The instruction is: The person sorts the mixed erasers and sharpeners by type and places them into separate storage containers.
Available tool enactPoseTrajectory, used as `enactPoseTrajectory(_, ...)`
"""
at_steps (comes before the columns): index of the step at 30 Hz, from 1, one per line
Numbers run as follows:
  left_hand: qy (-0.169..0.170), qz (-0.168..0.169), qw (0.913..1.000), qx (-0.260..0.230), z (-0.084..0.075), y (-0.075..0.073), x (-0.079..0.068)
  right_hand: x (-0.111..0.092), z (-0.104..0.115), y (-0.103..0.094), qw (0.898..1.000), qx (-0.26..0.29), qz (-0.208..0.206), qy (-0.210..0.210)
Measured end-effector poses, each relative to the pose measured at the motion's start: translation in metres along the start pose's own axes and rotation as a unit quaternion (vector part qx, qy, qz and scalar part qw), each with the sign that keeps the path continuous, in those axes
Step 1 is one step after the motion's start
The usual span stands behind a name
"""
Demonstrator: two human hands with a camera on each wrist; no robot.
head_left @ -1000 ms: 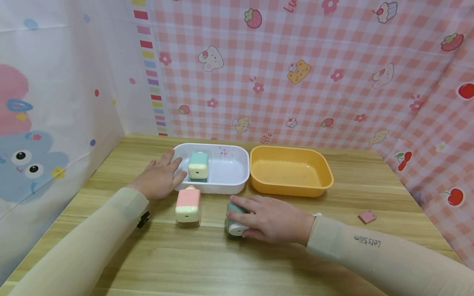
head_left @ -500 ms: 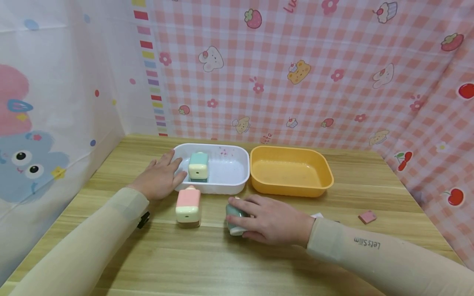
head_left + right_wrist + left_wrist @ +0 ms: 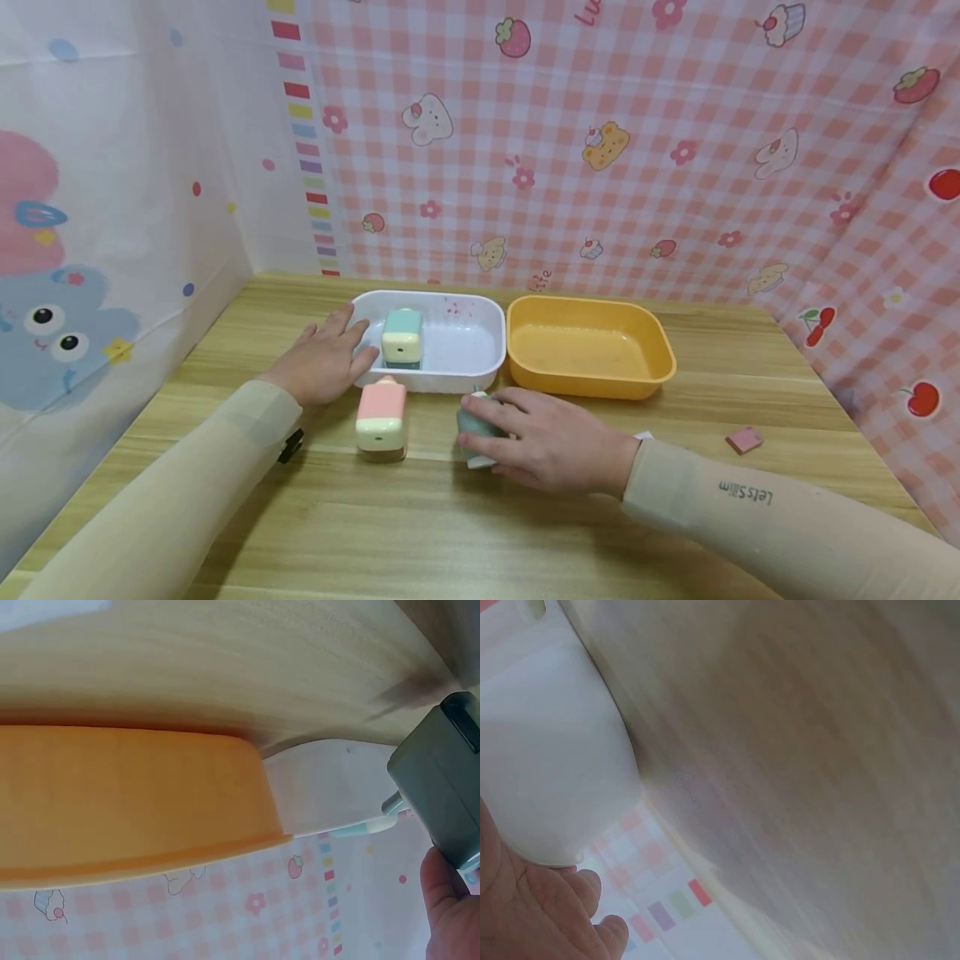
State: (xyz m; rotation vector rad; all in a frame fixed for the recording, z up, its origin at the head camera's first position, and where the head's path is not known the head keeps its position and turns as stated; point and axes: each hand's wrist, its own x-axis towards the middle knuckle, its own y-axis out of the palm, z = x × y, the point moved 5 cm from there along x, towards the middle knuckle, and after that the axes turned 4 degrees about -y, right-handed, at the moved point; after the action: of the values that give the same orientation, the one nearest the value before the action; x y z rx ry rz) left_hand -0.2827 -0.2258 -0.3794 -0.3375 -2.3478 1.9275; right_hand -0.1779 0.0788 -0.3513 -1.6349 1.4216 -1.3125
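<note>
In the head view my right hand (image 3: 551, 437) grips a grey-green pencil sharpener (image 3: 474, 429), fingers over its top. The right wrist view shows this sharpener (image 3: 439, 784) tilted, a small peg sticking out of it and the thumb against its side. My left hand (image 3: 322, 354) rests with spread fingers on the left end of a white plastic basket (image 3: 450, 383); its palm touches the basket wall (image 3: 555, 742) in the left wrist view. Inside the basket stands a mint and cream pencil sharpener (image 3: 402, 333). A pink and cream pencil sharpener (image 3: 381, 417) stands in front of it.
A yellow-orange basket (image 3: 592, 387) stands right beside the white one. To the right lies a small pink block (image 3: 744, 440). A white piece (image 3: 643, 435) shows partly behind the right wrist. Patterned cloth (image 3: 562, 192) hangs behind the wooden table (image 3: 420, 533).
The grey-green sharpener has tilted and shifted slightly back, toward the baskets, in my right hand. My left hand, the baskets and the other sharpeners have stayed put.
</note>
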Motion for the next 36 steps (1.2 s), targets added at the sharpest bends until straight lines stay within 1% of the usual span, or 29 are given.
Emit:
enactPoseTrajectory(4, 0.0, -0.002, 1.0, 0.004, 0.0, 0.0, 0.001, 0.001, -0.001, -0.002, 1.0, -0.022, -0.016, -0.006)
enactPoseTrajectory(13, -0.002, 0.0, 1.0, 0.002, 0.0, 0.0, 0.001, 0.004, -0.006, -0.013, 0.997, -0.052, -0.056, -0.014)
enactPoseTrajectory(23, 0.001, -0.001, 1.0, 0.003, 0.0, 0.0, 0.001, 0.011, -0.014, -0.021, 0.997, -0.056, -0.05, 0.002)
enactPoseTrajectory(27, 0.001, 0.0, 1.0, 0.001, 0.001, 0.0, 0.001, 0.013, -0.017, -0.021, 0.996, -0.062, -0.059, 0.005)
enactPoseTrajectory(31, 0.002, -0.001, 1.0, 0.0, 0.001, 0.0, 0.001, 0.016, -0.021, -0.023, 0.995, -0.076, -0.069, 0.003)
enactPoseTrajectory(36, 0.004, -0.002, 1.0, 0.001, 0.001, 0.0, 0.001, 0.022, -0.027, -0.024, 0.993, -0.094, -0.069, 0.0)
